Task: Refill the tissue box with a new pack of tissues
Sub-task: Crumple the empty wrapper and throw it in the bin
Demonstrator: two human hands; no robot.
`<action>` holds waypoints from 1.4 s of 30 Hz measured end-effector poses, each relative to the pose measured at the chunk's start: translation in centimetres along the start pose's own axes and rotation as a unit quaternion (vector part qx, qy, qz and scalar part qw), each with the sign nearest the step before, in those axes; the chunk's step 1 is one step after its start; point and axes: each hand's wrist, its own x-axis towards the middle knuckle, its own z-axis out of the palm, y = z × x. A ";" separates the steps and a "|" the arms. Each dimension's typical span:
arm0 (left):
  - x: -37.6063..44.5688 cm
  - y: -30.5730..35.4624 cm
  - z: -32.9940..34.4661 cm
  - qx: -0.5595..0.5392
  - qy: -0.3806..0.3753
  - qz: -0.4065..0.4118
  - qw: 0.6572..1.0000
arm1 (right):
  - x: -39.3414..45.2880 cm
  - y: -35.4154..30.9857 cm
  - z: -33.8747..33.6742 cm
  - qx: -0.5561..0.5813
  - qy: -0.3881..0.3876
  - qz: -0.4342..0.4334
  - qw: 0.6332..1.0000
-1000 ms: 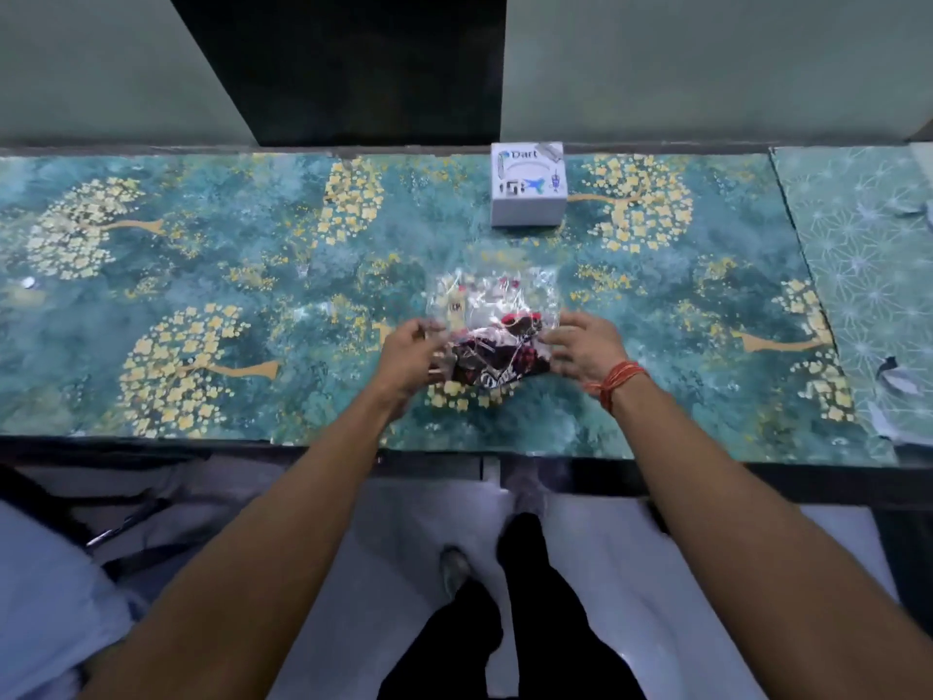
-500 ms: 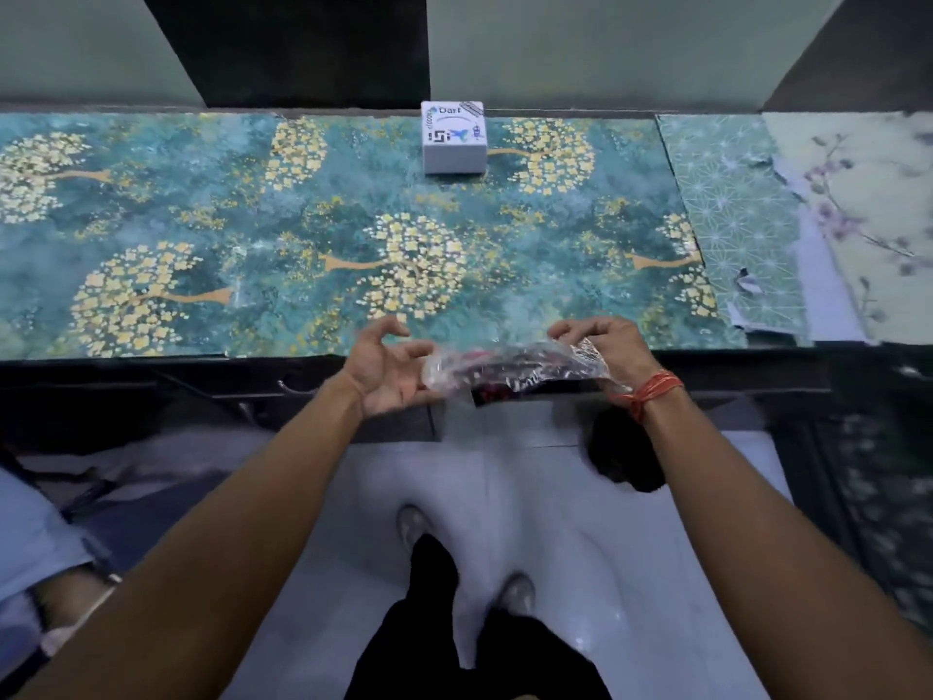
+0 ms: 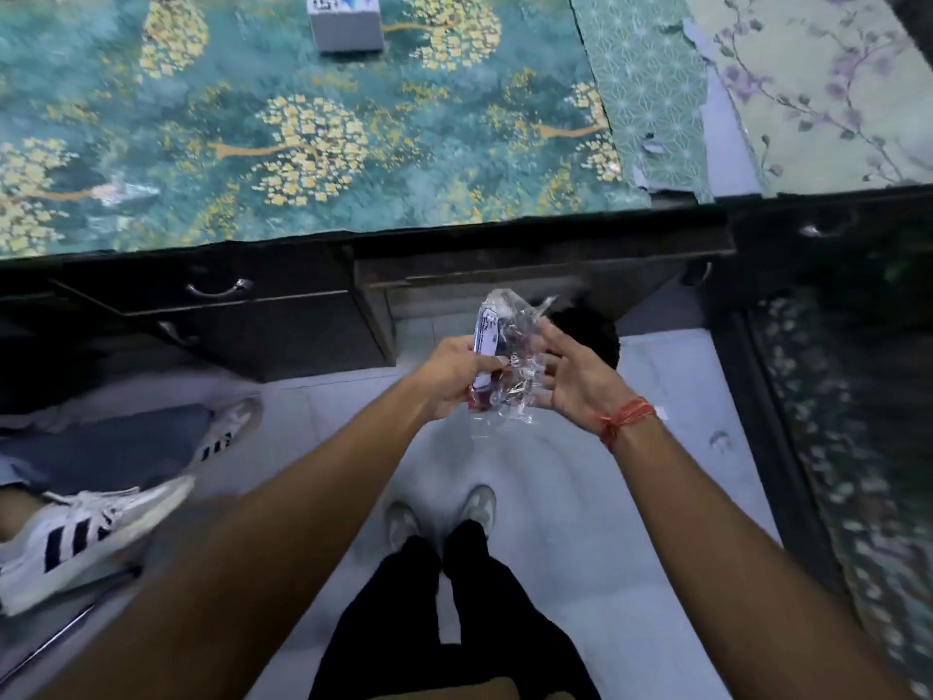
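Observation:
A crumpled clear plastic wrapper (image 3: pixel 507 361) with red print and a white label hangs upright between my hands, below the desk edge and over the floor. My left hand (image 3: pixel 457 373) pinches its left side with the fingers closed on it. My right hand (image 3: pixel 573 376) touches the wrapper's right side with fingers spread; a red thread is tied round that wrist. The white cube tissue box (image 3: pixel 346 17) stands at the far edge of the teal patterned desk top (image 3: pixel 303 144), well away from both hands.
Dark desk drawers with metal handles (image 3: pixel 217 290) face me. A dark round object (image 3: pixel 588 336) lies on the floor under the desk. Another person's legs and white striped sneakers (image 3: pixel 75 533) are at the left. My own feet (image 3: pixel 439 517) stand on pale tiles.
I have lifted the wrapper off the desk and drawn it back and down over the floor. It has turned from lying flat to upright, and the view has tilted downward.

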 end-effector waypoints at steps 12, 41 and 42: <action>0.0 -5.7 4.5 -0.010 -0.057 -0.008 0.998 | -5.0 5.4 -4.8 0.012 0.218 -0.086 0.972; 42.8 -18.6 16.3 0.282 0.182 0.209 0.919 | 26.1 18.2 -34.6 -0.376 0.444 -0.244 0.776; 45.6 -19.3 15.8 0.288 0.175 0.215 0.917 | 29.0 18.7 -35.5 -0.385 0.439 -0.249 0.773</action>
